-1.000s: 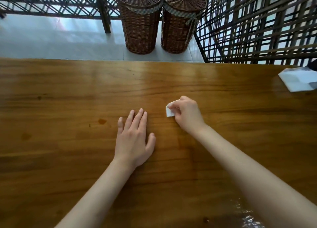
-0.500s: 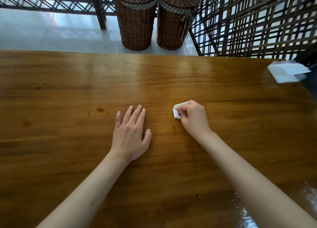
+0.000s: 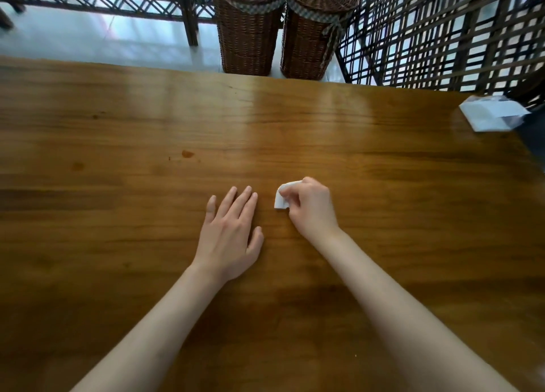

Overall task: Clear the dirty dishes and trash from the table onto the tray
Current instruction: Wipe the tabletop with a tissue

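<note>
On the wooden table (image 3: 118, 244), a small brown stain (image 3: 187, 154) lies up and left of the left hand (image 3: 228, 238), which rests flat, fingers spread and holding nothing. Just right of that hand, the right hand (image 3: 312, 208) is pinched shut on a small white folded napkin (image 3: 281, 198) pressed to the table. Far right of it, at the table's far corner, sits a white tissue packet (image 3: 489, 116).
</note>
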